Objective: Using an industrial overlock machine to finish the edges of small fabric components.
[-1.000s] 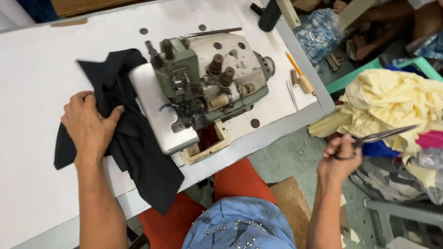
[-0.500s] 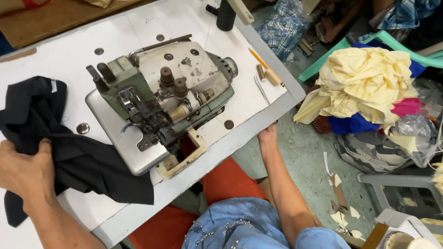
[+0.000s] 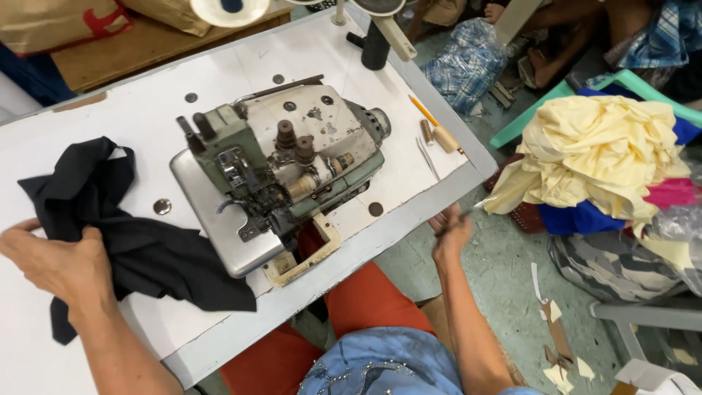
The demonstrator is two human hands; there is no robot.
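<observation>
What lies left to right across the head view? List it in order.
Left hand → black cloth → sewing machine → right hand at the table edge → heap of yellow cloth.

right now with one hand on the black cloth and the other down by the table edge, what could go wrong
1. The black cloth hangs over the table edge near the sewing machine; the left hand could drag it off.
2. The right hand seems to hold something thin and blurred, possibly scissors, close to the edge and thigh; it might poke or snag.
</observation>
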